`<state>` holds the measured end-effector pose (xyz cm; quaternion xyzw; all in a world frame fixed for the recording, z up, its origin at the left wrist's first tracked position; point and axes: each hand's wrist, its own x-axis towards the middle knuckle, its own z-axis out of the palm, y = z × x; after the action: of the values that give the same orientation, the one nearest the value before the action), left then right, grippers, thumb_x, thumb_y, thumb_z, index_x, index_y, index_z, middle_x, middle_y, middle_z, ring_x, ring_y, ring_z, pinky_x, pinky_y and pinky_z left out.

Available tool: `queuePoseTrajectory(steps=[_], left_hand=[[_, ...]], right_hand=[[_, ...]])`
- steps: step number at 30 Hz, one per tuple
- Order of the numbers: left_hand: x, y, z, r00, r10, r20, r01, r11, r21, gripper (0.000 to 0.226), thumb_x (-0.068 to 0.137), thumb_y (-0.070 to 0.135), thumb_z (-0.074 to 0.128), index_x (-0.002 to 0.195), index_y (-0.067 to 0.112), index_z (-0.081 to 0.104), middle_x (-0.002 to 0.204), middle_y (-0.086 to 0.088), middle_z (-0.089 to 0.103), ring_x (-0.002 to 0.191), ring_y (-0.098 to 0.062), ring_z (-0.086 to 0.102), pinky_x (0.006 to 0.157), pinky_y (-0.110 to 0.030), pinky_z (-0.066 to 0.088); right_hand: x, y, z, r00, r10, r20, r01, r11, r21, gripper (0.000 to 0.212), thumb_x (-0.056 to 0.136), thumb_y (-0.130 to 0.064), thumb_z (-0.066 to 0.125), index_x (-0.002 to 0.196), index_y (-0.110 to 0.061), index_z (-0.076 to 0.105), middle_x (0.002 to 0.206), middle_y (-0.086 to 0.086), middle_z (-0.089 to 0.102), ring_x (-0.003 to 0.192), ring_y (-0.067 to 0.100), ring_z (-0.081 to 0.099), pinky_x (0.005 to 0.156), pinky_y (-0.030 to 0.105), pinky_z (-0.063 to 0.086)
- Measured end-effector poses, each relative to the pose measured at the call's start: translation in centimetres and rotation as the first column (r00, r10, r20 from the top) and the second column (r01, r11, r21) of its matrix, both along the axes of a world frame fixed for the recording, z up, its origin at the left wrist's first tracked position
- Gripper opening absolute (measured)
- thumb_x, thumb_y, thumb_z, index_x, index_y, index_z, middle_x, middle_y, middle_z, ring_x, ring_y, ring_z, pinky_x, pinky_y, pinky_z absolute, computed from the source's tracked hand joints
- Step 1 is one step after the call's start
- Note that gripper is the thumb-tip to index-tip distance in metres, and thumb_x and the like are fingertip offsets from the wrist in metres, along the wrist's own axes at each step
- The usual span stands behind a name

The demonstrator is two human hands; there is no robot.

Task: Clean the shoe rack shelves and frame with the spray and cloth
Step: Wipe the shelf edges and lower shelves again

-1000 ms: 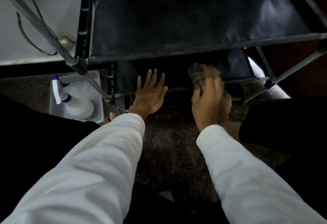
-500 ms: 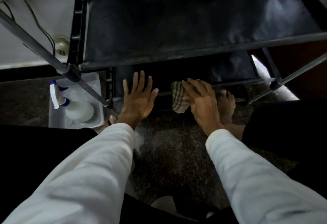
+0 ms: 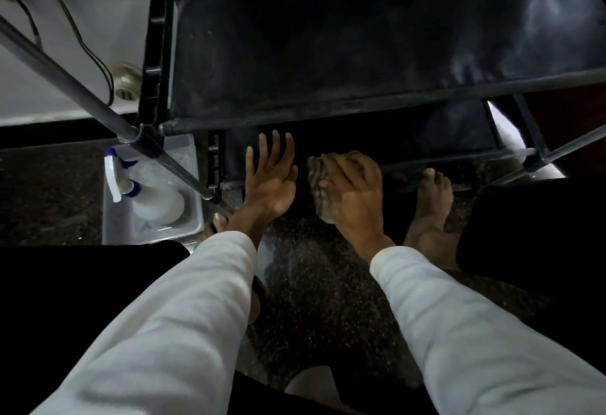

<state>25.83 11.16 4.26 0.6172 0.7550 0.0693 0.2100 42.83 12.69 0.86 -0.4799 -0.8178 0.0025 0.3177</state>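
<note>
The black shoe rack (image 3: 328, 53) fills the top of the view, its fabric shelf stretched between grey metal tubes. Below it the lowest shelf's front bar (image 3: 459, 158) runs just above the floor. My right hand (image 3: 354, 194) presses a striped brown cloth (image 3: 316, 181) against that low front edge. My left hand (image 3: 272, 178) rests flat beside it with fingers spread, holding nothing. A white spray bottle (image 3: 154, 201) with a blue nozzle lies in a clear plastic tub (image 3: 193, 165) at the left.
A slanted grey frame tube (image 3: 82, 86) crosses the upper left, over the tub. A white wall with black cables (image 3: 98, 63) lies behind. My bare feet (image 3: 429, 204) stand on the dark speckled floor (image 3: 311, 267), and my dark-clothed knees flank both sides.
My right hand has drawn the cloth from deeper under the shelf to the front edge and leftward, close to my left hand. The left hand has stayed nearly still.
</note>
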Motion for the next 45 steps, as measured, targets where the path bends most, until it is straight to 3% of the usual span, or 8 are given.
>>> queuePoseTrajectory(steps=[7, 11, 19, 22, 30, 34, 37, 45], left_hand=[[-0.4, -0.3, 0.3, 1.000, -0.007, -0.006, 0.007, 1.000, 0.028, 0.067, 0.101, 0.017, 0.032, 0.159, 0.016, -0.001, 0.167, -0.002, -0.005, 0.152, -0.019, -0.017, 0.120, -0.038, -0.019], [-0.4, -0.4, 0.0, 0.999, 0.031, 0.016, -0.032, 0.996, 0.082, 0.066, 0.101, 0.010, 0.033, 0.159, 0.013, 0.002, 0.168, -0.003, -0.003, 0.152, -0.020, -0.018, 0.116, -0.034, -0.022], [-0.2, 0.1, -0.3, 0.998, 0.042, -0.036, -0.040, 0.998, 0.054, 0.060, 0.105, 0.014, 0.032, 0.159, 0.015, 0.006, 0.168, -0.004, -0.002, 0.153, -0.024, -0.015, 0.121, -0.039, -0.014], [-0.1, 0.2, -0.3, 0.998, 0.048, -0.044, -0.046, 0.998, 0.044, 0.062, 0.105, 0.013, 0.031, 0.159, 0.016, 0.002, 0.168, -0.003, -0.002, 0.153, -0.024, -0.014, 0.122, -0.040, -0.012], [0.0, 0.4, -0.4, 0.995, 0.062, -0.073, -0.061, 0.998, 0.022, 0.063, 0.105, 0.013, 0.029, 0.159, 0.020, -0.003, 0.168, 0.000, -0.005, 0.153, -0.021, -0.014, 0.122, -0.038, -0.011], [0.1, 0.5, -0.5, 0.995, 0.061, -0.077, -0.060, 0.998, 0.018, 0.067, 0.103, 0.012, 0.031, 0.159, 0.020, -0.003, 0.168, 0.000, -0.006, 0.153, -0.020, -0.014, 0.122, -0.038, -0.012], [-0.1, 0.4, -0.3, 0.996, 0.058, -0.073, -0.058, 0.998, 0.000, 0.073, 0.098, 0.009, 0.034, 0.159, 0.018, -0.006, 0.167, 0.000, -0.008, 0.153, -0.020, -0.016, 0.122, -0.036, -0.013], [-0.3, 0.2, -0.6, 0.998, 0.042, -0.056, -0.038, 0.997, 0.064, 0.067, 0.101, 0.008, 0.036, 0.160, 0.017, 0.005, 0.167, -0.005, -0.007, 0.153, -0.024, -0.013, 0.122, -0.038, -0.007]], right_hand=[[-2.8, -0.9, 0.3, 0.999, 0.034, -0.024, -0.035, 0.999, -0.029, 0.050, 0.100, -0.049, 0.048, 0.128, -0.012, 0.067, 0.127, 0.003, 0.066, 0.118, 0.032, 0.055, 0.102, 0.047, 0.042], [-2.2, -0.5, 0.2, 0.999, 0.036, 0.011, -0.036, 0.999, -0.001, 0.037, 0.089, -0.032, 0.067, 0.121, -0.013, 0.070, 0.124, 0.003, 0.067, 0.114, 0.032, 0.057, 0.100, 0.045, 0.044], [6.8, 2.3, -0.1, 0.999, -0.019, 0.048, 0.017, 0.998, 0.054, 0.037, 0.094, -0.024, 0.059, 0.129, -0.014, 0.065, 0.131, 0.003, 0.064, 0.119, 0.026, 0.050, 0.107, 0.039, 0.041], [7.0, 2.9, -0.7, 1.000, 0.018, -0.006, -0.018, 0.999, 0.026, 0.037, 0.097, -0.033, 0.059, 0.129, -0.015, 0.067, 0.131, 0.000, 0.065, 0.121, 0.024, 0.049, 0.111, 0.034, 0.038], [4.7, 2.6, -2.0, 0.999, -0.020, -0.031, 0.023, 0.996, 0.082, 0.040, 0.091, -0.031, 0.070, 0.128, -0.021, 0.065, 0.128, 0.001, 0.066, 0.117, 0.031, 0.054, 0.098, 0.050, 0.046], [0.3, 1.8, -1.2, 0.990, 0.139, 0.039, -0.140, 0.990, 0.024, 0.045, 0.088, -0.035, 0.066, 0.131, -0.025, 0.060, 0.126, -0.004, 0.066, 0.116, 0.030, 0.057, 0.098, 0.045, 0.045], [-2.7, 0.2, -0.5, 0.992, 0.121, -0.016, -0.121, 0.993, -0.009, 0.042, 0.085, -0.025, 0.070, 0.127, -0.019, 0.067, 0.124, -0.002, 0.067, 0.117, 0.029, 0.053, 0.100, 0.041, 0.040], [4.6, 3.7, -0.7, 0.943, 0.321, 0.085, -0.325, 0.945, 0.039, 0.034, 0.097, -0.028, 0.059, 0.129, -0.017, 0.067, 0.132, 0.001, 0.065, 0.116, 0.028, 0.061, 0.105, 0.041, 0.044]])
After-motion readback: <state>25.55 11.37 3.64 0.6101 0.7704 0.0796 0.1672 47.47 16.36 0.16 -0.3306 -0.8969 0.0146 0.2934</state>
